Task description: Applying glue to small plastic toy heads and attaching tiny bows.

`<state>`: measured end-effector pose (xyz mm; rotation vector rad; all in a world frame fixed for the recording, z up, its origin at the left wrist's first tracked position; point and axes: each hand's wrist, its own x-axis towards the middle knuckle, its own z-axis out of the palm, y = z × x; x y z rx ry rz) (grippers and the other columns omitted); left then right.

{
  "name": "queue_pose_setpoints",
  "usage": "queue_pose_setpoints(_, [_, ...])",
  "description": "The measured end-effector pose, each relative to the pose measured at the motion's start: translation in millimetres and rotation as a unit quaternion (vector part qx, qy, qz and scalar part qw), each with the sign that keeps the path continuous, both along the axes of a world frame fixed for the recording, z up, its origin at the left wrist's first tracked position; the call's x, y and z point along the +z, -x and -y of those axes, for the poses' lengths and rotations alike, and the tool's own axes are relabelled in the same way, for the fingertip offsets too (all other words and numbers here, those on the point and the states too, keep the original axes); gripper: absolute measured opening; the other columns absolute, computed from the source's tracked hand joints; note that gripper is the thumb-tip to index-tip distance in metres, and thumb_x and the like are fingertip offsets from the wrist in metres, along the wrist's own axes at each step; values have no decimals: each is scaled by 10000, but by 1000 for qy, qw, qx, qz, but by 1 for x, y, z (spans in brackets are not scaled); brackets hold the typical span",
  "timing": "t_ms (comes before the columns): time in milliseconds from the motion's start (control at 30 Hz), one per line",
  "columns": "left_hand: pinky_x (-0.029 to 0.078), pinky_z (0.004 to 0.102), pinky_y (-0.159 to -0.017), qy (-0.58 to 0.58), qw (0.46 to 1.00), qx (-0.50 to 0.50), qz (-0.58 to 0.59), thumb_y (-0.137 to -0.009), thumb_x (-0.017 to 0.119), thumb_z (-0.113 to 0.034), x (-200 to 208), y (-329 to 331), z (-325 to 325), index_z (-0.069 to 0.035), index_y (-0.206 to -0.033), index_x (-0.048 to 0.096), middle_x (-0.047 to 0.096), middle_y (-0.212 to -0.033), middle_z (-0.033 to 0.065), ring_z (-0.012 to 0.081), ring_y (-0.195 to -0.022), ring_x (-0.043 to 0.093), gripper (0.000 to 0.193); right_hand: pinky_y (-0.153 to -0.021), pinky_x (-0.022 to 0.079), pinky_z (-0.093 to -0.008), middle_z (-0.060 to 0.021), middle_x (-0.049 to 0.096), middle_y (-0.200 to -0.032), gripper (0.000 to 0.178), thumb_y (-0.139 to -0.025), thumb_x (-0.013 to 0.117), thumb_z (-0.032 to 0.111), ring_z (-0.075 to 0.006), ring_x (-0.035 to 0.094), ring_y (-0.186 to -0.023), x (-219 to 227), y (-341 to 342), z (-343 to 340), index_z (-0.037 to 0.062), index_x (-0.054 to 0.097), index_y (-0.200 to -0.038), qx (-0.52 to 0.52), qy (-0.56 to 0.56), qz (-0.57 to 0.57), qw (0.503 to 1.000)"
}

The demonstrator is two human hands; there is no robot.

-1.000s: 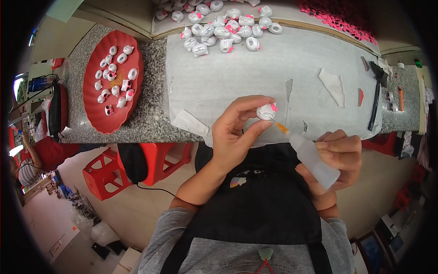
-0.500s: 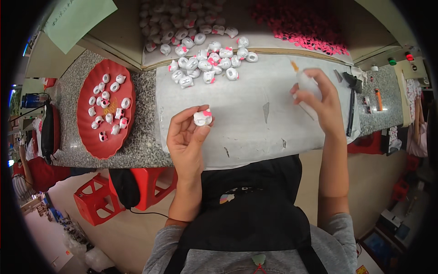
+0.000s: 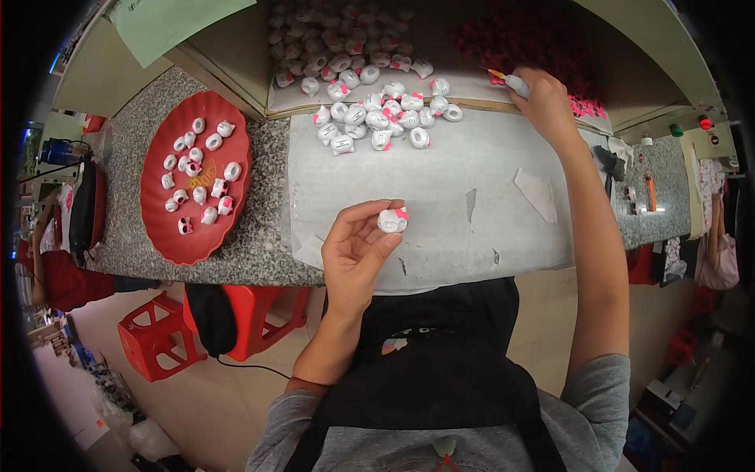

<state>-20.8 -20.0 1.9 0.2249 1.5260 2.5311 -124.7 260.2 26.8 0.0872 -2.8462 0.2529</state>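
Between the thumb and fingers of my left hand point(image 3: 358, 250) is a small white cat-head figurine point(image 3: 392, 221) with a pink bow, held above the paper sheet. My right hand point(image 3: 544, 101) reaches far forward, wrapped around a white squeeze bottle point(image 3: 517, 85) with a thin orange needle tip. That tip points left, at the near edge of a spread of small pink pieces point(image 3: 587, 104); whether it touches one I cannot tell. A cluster of similar white figurines point(image 3: 377, 118) lies ahead of my left hand, several with pink bows.
A red scalloped tray point(image 3: 161, 228) on the granite counter point(image 3: 271, 169) holds several figurines, some with dark glasses. White paper point(image 3: 440, 252) covers the work area, with a loose scrap point(image 3: 536, 195) on it. Far right lies an orange tool point(image 3: 650, 193). Red stools point(image 3: 157, 338) stand below left.
My right hand has moved forward with the squeeze bottle, from over the paper to the pink pieces. The left hand still holds the figurine, and the whole view has shifted slightly.
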Motion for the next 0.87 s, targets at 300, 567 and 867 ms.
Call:
queue_pose_setpoints(300, [421, 320, -788, -4, 1000, -27, 14, -707, 537, 28, 0, -2, -12, 15, -1002, 426, 501, -990, 168, 201, -885, 515, 316, -564, 394, -229, -48, 489, -690, 85, -658, 556, -8, -114, 493, -609, 14, -77, 42, -7, 502, -724, -15, 565, 19, 825])
queue_pose_setpoints(567, [329, 361, -877, -56, 994, -85, 34, -709, 553, -20, 1, -10, -34, -4, -1007, 423, 506, -996, 172, 282, -999, 459, 326, -560, 414, -250, -99, 482, -732, 101, -644, 574, -46, -160, 497, -609, -12, -134, 99, -9, 501, -703, 21, 770, 77, 633])
queue_pose_setpoints(867, [313, 350, -890, -33, 995, -87, 45, -710, 554, -20, 4, -17, -32, -11, -1032, 413, 480, -1045, 165, 256, -995, 461, 352, -610, 459, -292, -134, 535, -722, 122, -654, 574, -53, -190, 542, -612, -12, -147, 99, -26, 493, -741, -17, 759, 77, 646])
